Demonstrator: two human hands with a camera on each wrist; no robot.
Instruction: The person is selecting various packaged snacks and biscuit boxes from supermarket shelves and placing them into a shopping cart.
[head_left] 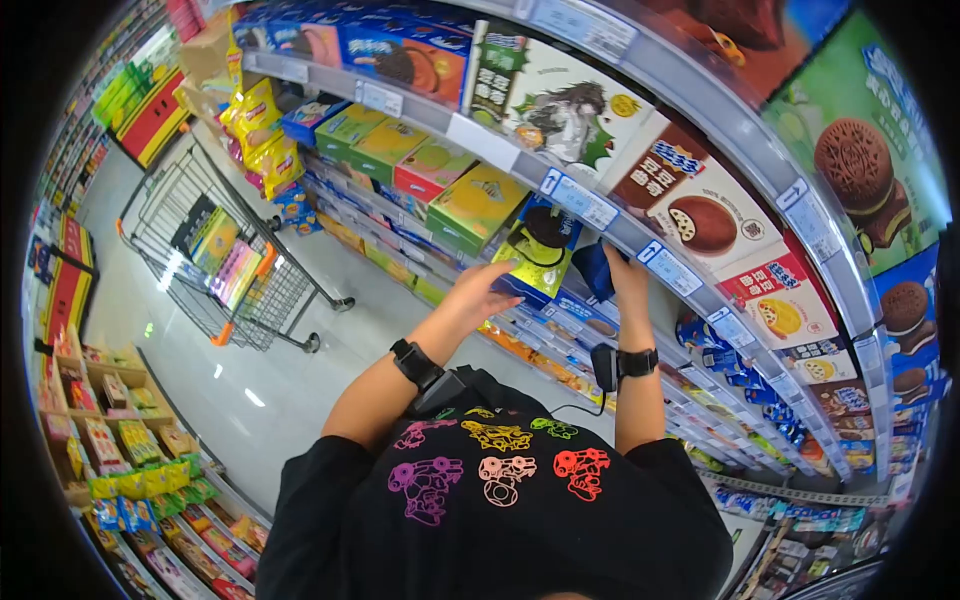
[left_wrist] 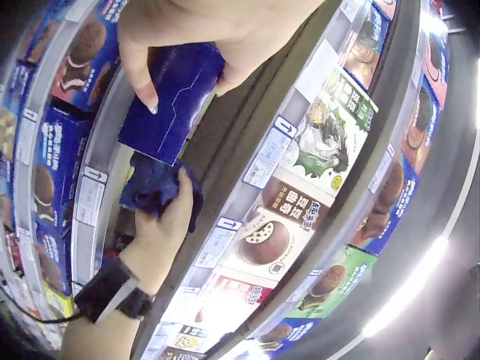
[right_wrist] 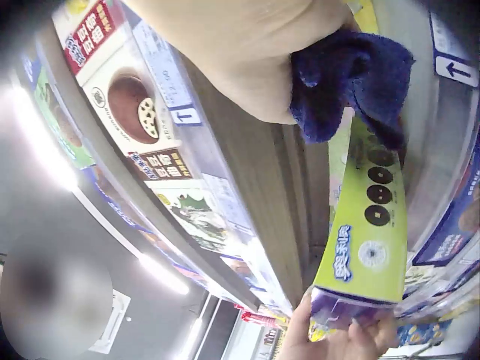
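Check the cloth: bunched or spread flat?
Bunched: the right wrist view shows the cloth crumpled into uneven folds, not lying flat.

A pale, glossy floor (head_left: pixel 275 435) is streaked with bright reflections and flanked by supermarket shelves edged with grey price rails (head_left: pixel 702 97). Overhead, a grey ceiling (left_wrist: pixel 379 277) is crossed by long tube lights (left_wrist: pixel 405 289).

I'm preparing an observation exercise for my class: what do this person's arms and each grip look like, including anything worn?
The left sleeve and right sleeve are black and short. A black left wristband carries a boxy dark device; the black right wristband carries a dark camera-like unit, and a thin black cable trails there. Left grip and right grip are gloveless.
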